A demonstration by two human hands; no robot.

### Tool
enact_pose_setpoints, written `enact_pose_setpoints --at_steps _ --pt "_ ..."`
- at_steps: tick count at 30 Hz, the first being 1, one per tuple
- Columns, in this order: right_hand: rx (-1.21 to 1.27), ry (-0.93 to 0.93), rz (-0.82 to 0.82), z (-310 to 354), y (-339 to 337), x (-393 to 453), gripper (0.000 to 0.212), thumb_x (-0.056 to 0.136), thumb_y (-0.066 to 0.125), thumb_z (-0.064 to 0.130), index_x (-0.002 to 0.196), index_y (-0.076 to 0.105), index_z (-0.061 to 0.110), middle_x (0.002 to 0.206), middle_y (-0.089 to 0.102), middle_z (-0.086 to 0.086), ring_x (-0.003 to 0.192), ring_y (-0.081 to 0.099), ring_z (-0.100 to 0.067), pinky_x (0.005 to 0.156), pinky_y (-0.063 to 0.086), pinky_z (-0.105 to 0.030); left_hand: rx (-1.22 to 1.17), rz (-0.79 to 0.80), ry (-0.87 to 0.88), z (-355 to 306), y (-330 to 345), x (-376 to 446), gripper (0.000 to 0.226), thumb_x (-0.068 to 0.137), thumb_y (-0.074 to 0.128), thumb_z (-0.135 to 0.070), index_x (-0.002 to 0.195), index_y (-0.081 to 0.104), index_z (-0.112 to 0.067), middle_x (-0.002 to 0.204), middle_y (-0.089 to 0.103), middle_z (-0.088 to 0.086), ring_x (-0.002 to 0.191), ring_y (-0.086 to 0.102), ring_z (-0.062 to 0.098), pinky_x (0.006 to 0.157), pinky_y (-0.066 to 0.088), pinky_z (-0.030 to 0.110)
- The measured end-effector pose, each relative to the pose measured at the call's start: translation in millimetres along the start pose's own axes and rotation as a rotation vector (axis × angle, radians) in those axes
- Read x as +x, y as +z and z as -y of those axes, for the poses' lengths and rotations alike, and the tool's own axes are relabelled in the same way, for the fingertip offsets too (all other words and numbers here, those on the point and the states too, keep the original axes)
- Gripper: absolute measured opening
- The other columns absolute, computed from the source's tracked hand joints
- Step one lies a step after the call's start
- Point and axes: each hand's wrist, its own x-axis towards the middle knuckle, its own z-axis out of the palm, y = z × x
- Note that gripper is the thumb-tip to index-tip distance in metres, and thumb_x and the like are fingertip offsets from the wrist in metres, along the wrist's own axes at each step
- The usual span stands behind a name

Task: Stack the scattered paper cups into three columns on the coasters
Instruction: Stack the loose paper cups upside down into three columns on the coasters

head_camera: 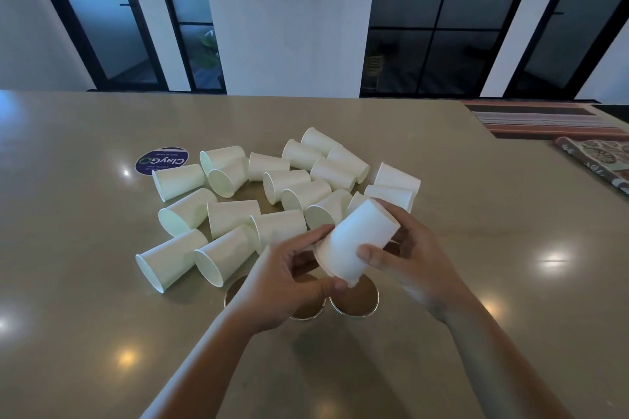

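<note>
Several white paper cups (235,218) lie on their sides, scattered across the middle of the beige table (85,282). Both hands hold one white paper cup (357,235) tilted, mouth toward me, just above the coasters. My right hand (415,258) wraps its far side with the thumb across the front. My left hand (286,282) pinches its rim from below left. Round brown coasters with metallic rims lie under the hands: one (357,299) shows clearly, another (306,311) and a third (235,287) are mostly hidden by my left hand.
A round purple sticker or coaster with white lettering (161,160) lies at the far left of the cups. A patterned item (599,160) and a striped mat (537,119) sit at the right edge. Dark glass doors stand beyond the table.
</note>
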Motion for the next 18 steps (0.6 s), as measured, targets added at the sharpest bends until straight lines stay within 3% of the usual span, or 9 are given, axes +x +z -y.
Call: enact_pose_setpoints --at_steps 3,5,9,13,18 --pt "-0.102 -0.044 -0.055 -7.1 7.6 -3.5 0.061 0.071 0.088 0.018 0.126 0.065 0.029 0.112 0.077 0.006 0.103 0.075 -0.015 0.08 0.062 -0.032 0.191 -0.05 0.011 5.6 7.6 4.4 0.079 0.071 0.091 -0.023 0.141 0.057 -0.033 0.126 0.07 -0.017 0.118 0.064 -0.001 0.099 0.052 0.026" --pt "-0.234 -0.053 -0.076 -12.8 8.3 -6.2 0.061 0.072 0.092 0.017 0.123 0.064 0.035 0.113 0.075 0.015 0.106 0.073 -0.009 0.086 0.062 -0.035 0.388 -0.109 0.025 11.4 10.3 5.4 0.075 0.073 0.087 -0.029 0.14 0.056 -0.04 0.126 0.068 -0.023 0.119 0.06 -0.005 0.099 0.05 0.024" --pt "-0.464 -0.032 -0.088 -26.8 7.7 -12.4 0.061 0.071 0.092 0.031 0.119 0.059 0.049 0.113 0.068 0.034 0.108 0.065 0.003 0.088 0.056 -0.026 0.653 -0.075 -0.002 19.5 15.5 8.9 0.079 0.074 0.08 -0.049 0.146 0.049 -0.037 0.139 0.061 -0.018 0.129 0.056 0.005 0.104 0.049 0.032" --pt "-0.545 -0.034 -0.077 -37.7 7.2 -14.9 0.065 0.067 0.092 0.039 0.12 0.056 0.052 0.113 0.066 0.039 0.107 0.063 0.009 0.086 0.052 -0.02 0.85 0.044 0.038 21.7 24.5 9.2 0.096 0.073 0.073 -0.061 0.155 0.028 -0.039 0.141 0.057 -0.017 0.13 0.051 0.013 0.104 0.04 0.028" --pt "-0.567 -0.03 -0.087 -44.6 8.3 -16.3 0.064 0.066 0.092 0.041 0.121 0.06 0.045 0.112 0.066 0.038 0.106 0.063 0.01 0.086 0.052 -0.018 0.862 0.082 -0.06 37.1 27.7 12.1 0.111 0.065 0.07 -0.071 0.155 0.008 -0.047 0.133 0.061 -0.013 0.127 0.051 0.019 0.094 0.053 0.037"
